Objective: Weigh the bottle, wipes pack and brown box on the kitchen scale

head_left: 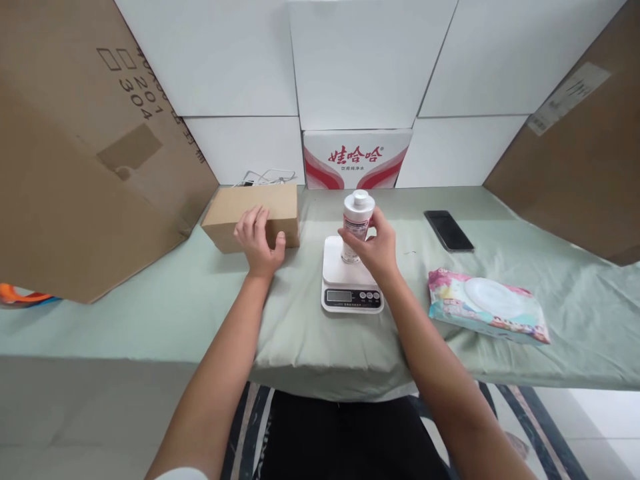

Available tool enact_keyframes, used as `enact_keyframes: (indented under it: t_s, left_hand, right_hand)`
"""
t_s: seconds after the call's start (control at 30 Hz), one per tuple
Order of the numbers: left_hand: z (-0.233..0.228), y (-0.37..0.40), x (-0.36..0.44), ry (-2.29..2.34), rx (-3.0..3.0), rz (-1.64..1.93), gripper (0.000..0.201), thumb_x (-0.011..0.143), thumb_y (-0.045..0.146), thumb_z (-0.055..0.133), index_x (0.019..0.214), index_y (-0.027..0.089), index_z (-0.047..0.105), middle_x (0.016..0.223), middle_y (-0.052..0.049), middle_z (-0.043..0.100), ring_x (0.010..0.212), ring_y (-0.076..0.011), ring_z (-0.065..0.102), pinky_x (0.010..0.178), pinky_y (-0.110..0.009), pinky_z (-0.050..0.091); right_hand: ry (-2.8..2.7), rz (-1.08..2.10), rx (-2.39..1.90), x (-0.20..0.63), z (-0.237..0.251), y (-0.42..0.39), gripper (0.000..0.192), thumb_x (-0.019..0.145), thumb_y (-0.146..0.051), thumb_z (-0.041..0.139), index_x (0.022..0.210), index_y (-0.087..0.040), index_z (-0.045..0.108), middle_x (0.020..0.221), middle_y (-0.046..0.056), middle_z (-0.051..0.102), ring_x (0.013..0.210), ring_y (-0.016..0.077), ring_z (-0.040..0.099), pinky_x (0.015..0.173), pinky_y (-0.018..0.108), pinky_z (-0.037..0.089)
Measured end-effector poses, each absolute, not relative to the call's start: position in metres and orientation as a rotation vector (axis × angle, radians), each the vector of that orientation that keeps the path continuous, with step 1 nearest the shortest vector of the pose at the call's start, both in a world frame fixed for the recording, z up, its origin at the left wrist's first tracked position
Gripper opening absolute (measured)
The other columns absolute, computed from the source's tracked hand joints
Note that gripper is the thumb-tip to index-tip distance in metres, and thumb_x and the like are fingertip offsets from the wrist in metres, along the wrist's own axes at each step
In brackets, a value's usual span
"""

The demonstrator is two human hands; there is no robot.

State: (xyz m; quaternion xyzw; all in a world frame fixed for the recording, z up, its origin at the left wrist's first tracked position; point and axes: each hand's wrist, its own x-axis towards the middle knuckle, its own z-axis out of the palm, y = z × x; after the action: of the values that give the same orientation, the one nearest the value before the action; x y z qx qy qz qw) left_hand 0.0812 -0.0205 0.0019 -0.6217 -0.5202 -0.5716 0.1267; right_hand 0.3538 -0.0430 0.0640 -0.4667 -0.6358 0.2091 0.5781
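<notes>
My right hand [377, 243] is wrapped round a white bottle [355, 227] with a white cap and a printed label. The bottle stands upright at the white kitchen scale [333, 267]; whether its base presses on the platform or hovers just above cannot be told. The scale's display looks blank. My left hand [260, 247] lies against the front top edge of a brown cardboard box [280, 197], its fingers spread over the edge and its thumb apart. That box sits left of the scale.
Right of the scale are a black phone [449, 231] and a pack of wet wipes [487, 307]. A white cable [273, 177] lies behind the brown box. Large cardboard sheets flank both sides, and a red-and-white carton [357, 160] stands at the back. A green cloth [295, 340] covers the table.
</notes>
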Motion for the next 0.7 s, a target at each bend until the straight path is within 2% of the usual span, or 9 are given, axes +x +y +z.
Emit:
enact_keyframes:
  t_s: [0.1,0.2,0.27,0.33,0.43,0.53,0.7]
  left_hand:
    - [0.004,-0.022,0.084,-1.527,-1.795,-1.671,0.067,0.09,0.068,0.06,0.131,0.016,0.072,0.138,-0.022,0.067,0.132,-0.0415,0.058,0.119,-0.055,0.036]
    - [0.003,-0.029,0.089,-1.456,-1.877,-1.684,0.041,0.092,0.059,0.063,0.1,0.021,0.076,0.097,-0.014,0.072,0.094,-0.0308,0.066,0.095,-0.047,0.049]
    - [0.002,-0.034,0.094,-1.396,-2.053,-1.637,0.028,0.093,0.048,0.062,0.083,0.023,0.071,0.067,-0.004,0.06,0.064,-0.0216,0.056,0.071,-0.037,0.047]
    - [0.001,-0.04,0.1,-1.392,-2.286,-1.535,0.023,0.092,0.039,0.06,0.076,0.024,0.065,0.053,0.002,0.048,0.049,-0.0163,0.044,0.057,-0.033,0.038]
    - [0.004,-0.044,0.108,-1.478,-2.627,-1.319,0.015,0.086,0.032,0.057,0.073,0.024,0.06,0.051,0.004,0.048,0.045,-0.0144,0.041,0.054,-0.031,0.035]
    - [0.007,-0.044,0.111,-1.586,-2.861,-1.088,0.012,0.079,0.027,0.055,0.068,0.024,0.053,0.052,0.003,0.047,0.049,-0.015,0.042,0.055,-0.03,0.034]
    - [0.008,-0.042,0.113,-1.693,-2.941,-0.846,0.028,0.078,0.031,0.058,0.06,0.023,0.038,0.052,0.003,0.043,0.052,-0.0144,0.036,0.056,-0.031,0.028]
  right_hand:
    - [-1.453,0.524,-1.108,0.358,0.06,-0.044,0.047,0.077,-0.05,0.085,0.113,-0.023,0.069,0.097,0.003,0.071,0.085,0.0198,0.059,0.068,0.033,0.052]
    - [-1.489,0.49,-1.094,0.365,0.055,-0.047,0.072,0.077,-0.061,0.085,0.135,-0.025,0.064,0.112,0.007,0.071,0.09,0.0211,0.061,0.064,0.032,0.05]
    - [-1.488,0.44,-1.063,0.37,0.052,-0.049,0.075,0.085,-0.067,0.074,0.146,-0.027,0.057,0.118,0.008,0.07,0.093,0.0215,0.063,0.067,0.033,0.052]
    - [-1.441,0.405,-1.032,0.375,0.048,-0.048,0.064,0.097,-0.068,0.055,0.148,-0.029,0.055,0.116,0.008,0.069,0.093,0.0214,0.065,0.069,0.035,0.053]
    - [-1.367,0.394,-1.017,0.379,0.043,-0.044,0.052,0.104,-0.065,0.042,0.137,-0.029,0.058,0.109,0.007,0.069,0.091,0.0207,0.067,0.07,0.034,0.053]
    - [-1.327,0.441,-1.016,0.378,0.041,-0.041,0.046,0.102,-0.064,0.046,0.124,-0.027,0.062,0.102,0.006,0.069,0.089,0.0194,0.067,0.072,0.033,0.052]
    - [-1.374,0.54,-0.973,0.375,0.047,-0.043,0.039,0.097,-0.059,0.058,0.109,-0.024,0.068,0.092,0.003,0.071,0.084,0.0181,0.065,0.073,0.032,0.051]
